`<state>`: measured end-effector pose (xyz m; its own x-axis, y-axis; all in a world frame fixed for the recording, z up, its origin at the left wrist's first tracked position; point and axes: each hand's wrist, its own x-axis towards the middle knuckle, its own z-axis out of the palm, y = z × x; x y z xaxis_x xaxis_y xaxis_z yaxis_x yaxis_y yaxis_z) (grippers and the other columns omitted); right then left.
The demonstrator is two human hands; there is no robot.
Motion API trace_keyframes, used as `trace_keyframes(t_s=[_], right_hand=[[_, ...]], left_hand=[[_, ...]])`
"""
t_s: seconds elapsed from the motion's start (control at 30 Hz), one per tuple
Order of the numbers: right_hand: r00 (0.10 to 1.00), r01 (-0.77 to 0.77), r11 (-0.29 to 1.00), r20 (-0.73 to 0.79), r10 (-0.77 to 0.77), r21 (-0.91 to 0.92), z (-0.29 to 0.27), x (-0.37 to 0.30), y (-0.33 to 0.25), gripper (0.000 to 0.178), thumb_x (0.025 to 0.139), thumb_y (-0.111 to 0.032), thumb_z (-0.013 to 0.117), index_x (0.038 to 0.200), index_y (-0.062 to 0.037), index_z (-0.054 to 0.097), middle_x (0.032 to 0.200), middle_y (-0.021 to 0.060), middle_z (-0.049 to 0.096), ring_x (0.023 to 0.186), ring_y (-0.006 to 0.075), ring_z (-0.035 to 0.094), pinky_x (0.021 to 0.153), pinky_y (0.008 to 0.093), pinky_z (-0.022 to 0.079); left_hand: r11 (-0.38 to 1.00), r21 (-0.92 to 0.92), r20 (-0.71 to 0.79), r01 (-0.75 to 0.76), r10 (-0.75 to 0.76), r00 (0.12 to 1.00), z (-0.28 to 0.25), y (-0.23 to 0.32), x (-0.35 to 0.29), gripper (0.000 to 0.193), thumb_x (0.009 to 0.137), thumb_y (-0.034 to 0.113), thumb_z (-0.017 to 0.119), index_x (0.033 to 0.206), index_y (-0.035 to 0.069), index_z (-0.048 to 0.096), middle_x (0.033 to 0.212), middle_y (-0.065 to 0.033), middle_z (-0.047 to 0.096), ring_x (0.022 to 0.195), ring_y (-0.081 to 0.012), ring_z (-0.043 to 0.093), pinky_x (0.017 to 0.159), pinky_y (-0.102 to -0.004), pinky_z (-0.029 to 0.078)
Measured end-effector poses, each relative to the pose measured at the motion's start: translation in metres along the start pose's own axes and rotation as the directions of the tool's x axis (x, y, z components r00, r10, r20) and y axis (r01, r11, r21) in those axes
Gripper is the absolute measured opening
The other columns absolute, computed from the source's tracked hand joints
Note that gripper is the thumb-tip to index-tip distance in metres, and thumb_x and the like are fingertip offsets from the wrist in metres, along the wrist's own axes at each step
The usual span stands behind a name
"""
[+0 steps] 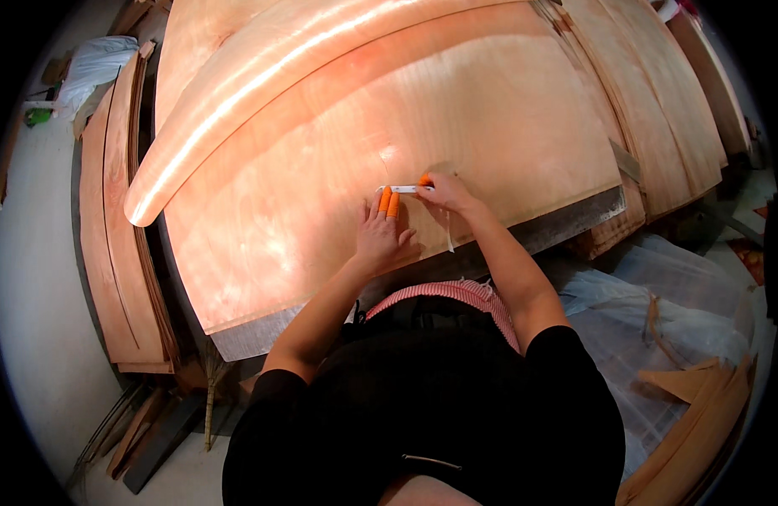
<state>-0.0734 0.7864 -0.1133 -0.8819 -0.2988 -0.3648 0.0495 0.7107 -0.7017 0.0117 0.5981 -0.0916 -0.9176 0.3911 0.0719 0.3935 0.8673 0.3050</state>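
A large sheet of light wood veneer (pixel 262 211) lies on the bench in front of me. A short white strip of tape (pixel 401 190) lies across it, near the middle of the near half. My left hand (pixel 382 236) rests flat with its fingers stretched out; two fingers wear orange finger covers, and their tips touch the strip's left part. My right hand (pixel 445 192) pinches the right end of the strip, an orange cover showing on one finger. Below the right hand a thin white tail (pixel 450 233) hangs toward the near edge.
A rolled-over veneer sheet (pixel 262 97) curves across the far side. Veneer stacks stand at left (pixel 111 211) and right (pixel 659 110). The bench's grey edge (pixel 262 335) runs before me. Clear plastic sheeting (pixel 650 295) lies at lower right, a broom (pixel 210 379) at lower left.
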Motion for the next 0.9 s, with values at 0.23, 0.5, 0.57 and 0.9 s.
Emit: trace_keyframes(t_s=[0.23,0.5,0.57,0.9], right_hand=[[1.000,0.022,0.996,0.010,-0.023,0.086,0.006,0.009,0.017,0.025,0.079,-0.031,0.060,0.083,-0.0065,0.063,0.074,0.0069,0.065,0.068,0.0196,0.061,0.063,0.0311,0.047],[0.999,0.018,0.995,0.040,-0.022,0.094,0.003,0.009,0.012,0.023,0.078,-0.027,0.059,0.084,-0.0057,0.062,0.075,0.0070,0.065,0.069,0.0200,0.062,0.064,0.0309,0.047],[0.998,0.003,0.994,0.062,-0.010,0.110,-0.003,0.008,0.011,0.023,0.078,-0.026,0.059,0.085,-0.0051,0.062,0.077,0.0085,0.065,0.070,0.0214,0.061,0.064,0.0316,0.047],[0.954,0.299,0.807,0.164,-0.250,-0.508,-0.037,0.028,-0.011,0.009,0.077,-0.014,0.053,0.075,-0.0076,0.058,0.072,0.0134,0.059,0.071,0.0297,0.059,0.060,0.0395,0.046]], left_hand=[[0.995,-0.017,0.020,0.095,-0.095,0.995,0.006,0.017,0.003,0.079,0.074,0.047,0.059,0.132,0.000,0.032,0.139,-0.0203,0.026,0.131,-0.0326,0.020,0.105,-0.0492,0.015],[0.978,-0.019,-0.016,0.206,-0.206,0.978,0.011,0.036,0.014,0.076,0.074,0.046,0.060,0.130,0.000,0.034,0.136,-0.0228,0.028,0.129,-0.0355,0.023,0.104,-0.0487,0.016],[0.967,-0.029,0.010,0.252,-0.252,0.968,0.003,0.042,0.021,0.074,0.074,0.045,0.060,0.128,-0.001,0.037,0.134,-0.0237,0.030,0.127,-0.0367,0.025,0.104,-0.0479,0.017],[0.965,0.082,0.064,0.250,-0.255,0.965,-0.006,0.045,0.030,0.077,0.064,0.043,0.065,0.124,0.001,0.043,0.126,-0.0225,0.040,0.123,-0.0337,0.030,0.100,-0.0411,0.023]])
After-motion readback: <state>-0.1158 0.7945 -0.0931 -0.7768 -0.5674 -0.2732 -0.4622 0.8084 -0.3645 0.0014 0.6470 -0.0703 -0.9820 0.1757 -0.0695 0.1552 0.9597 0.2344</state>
